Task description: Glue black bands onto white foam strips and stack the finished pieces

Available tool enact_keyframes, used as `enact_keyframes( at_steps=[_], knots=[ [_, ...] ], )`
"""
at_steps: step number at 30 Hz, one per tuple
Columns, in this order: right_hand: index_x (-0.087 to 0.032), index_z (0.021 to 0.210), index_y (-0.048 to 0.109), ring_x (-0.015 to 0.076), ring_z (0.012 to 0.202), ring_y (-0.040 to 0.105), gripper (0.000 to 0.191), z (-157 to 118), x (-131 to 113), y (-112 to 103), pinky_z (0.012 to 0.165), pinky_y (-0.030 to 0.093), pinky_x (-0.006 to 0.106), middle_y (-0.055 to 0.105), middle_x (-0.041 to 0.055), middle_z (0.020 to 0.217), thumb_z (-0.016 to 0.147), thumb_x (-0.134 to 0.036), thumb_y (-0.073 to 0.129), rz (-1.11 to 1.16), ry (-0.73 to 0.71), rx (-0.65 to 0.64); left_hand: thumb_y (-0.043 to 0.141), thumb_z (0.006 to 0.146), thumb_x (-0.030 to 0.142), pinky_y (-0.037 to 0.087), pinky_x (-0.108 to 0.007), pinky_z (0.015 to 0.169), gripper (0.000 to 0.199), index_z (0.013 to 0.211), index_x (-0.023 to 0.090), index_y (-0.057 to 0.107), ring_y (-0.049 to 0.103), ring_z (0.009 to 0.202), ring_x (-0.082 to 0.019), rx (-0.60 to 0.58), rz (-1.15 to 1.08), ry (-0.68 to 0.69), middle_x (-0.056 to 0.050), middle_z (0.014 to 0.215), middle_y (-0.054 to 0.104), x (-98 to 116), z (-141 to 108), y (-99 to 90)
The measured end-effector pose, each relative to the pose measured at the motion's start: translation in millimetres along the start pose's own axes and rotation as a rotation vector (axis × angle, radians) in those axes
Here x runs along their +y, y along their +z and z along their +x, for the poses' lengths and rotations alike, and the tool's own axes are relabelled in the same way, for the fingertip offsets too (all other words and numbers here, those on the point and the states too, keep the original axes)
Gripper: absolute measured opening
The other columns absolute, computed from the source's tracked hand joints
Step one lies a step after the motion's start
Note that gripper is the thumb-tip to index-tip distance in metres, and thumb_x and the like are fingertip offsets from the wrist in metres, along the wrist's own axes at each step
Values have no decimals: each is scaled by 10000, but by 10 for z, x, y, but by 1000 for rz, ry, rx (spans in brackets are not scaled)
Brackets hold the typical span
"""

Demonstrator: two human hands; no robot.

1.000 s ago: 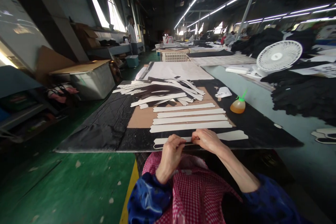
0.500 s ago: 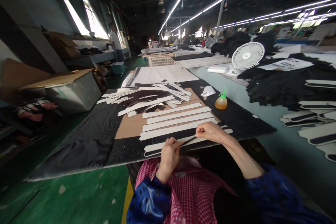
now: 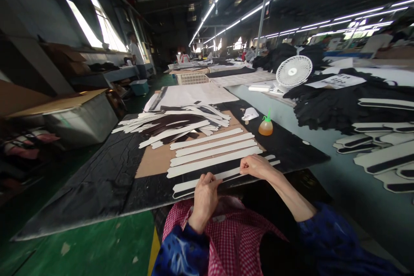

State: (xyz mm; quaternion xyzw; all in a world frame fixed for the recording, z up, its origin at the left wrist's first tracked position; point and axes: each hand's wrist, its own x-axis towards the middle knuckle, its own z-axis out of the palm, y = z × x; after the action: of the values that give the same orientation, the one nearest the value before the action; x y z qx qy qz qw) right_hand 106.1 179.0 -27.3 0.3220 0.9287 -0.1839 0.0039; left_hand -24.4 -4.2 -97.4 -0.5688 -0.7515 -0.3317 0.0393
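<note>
A long white strip [image 3: 190, 183] with shaped ends lies along the front edge of the table, nearest me. A narrow black strip [image 3: 231, 177] runs along it between my hands. My left hand [image 3: 206, 195] is closed at the strip's left part, thumb and fingertips pinched low against the white piece. Farther right, my right hand [image 3: 257, 167] is closed, pinching the black strip with curled fingers. Behind them, several white strips [image 3: 211, 160] lie side by side on brown cardboard [image 3: 152, 163].
A loose pile of white and dark strips [image 3: 181, 123] lies beyond the row. A bottle of amber liquid with a green spout [image 3: 265, 127] stands at the right. A white fan [image 3: 294, 71], black pieces [image 3: 336, 105] and finished-looking strips [image 3: 384, 155] are on the side table.
The black strip, raised and slanting between my hands before, now lies lower along the white strip. My hands stay closed in nearly the same places. The view has shifted slightly.
</note>
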Motion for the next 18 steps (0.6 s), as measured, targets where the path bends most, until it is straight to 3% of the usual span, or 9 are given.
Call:
enact_keyframes(
  at_steps=[9, 18],
  knots=[
    [-265, 684, 741, 158, 756, 647, 97, 1, -131, 16, 586, 366, 221, 731, -12, 764, 678, -217, 658, -25, 14, -9, 441, 911, 118, 455, -296, 705, 301, 952, 212, 724, 504, 777, -187, 65, 86, 28, -49, 815, 591, -12, -54, -38],
    [-263, 677, 736, 162, 769, 647, 99, -53, -142, 27, 589, 362, 233, 730, -18, 768, 684, -213, 651, -5, 46, 1, 422, 899, 84, 473, -311, 741, 314, 987, 182, 707, 522, 787, -181, 27, 49, 30, -54, 837, 593, -16, -52, -81]
  ],
)
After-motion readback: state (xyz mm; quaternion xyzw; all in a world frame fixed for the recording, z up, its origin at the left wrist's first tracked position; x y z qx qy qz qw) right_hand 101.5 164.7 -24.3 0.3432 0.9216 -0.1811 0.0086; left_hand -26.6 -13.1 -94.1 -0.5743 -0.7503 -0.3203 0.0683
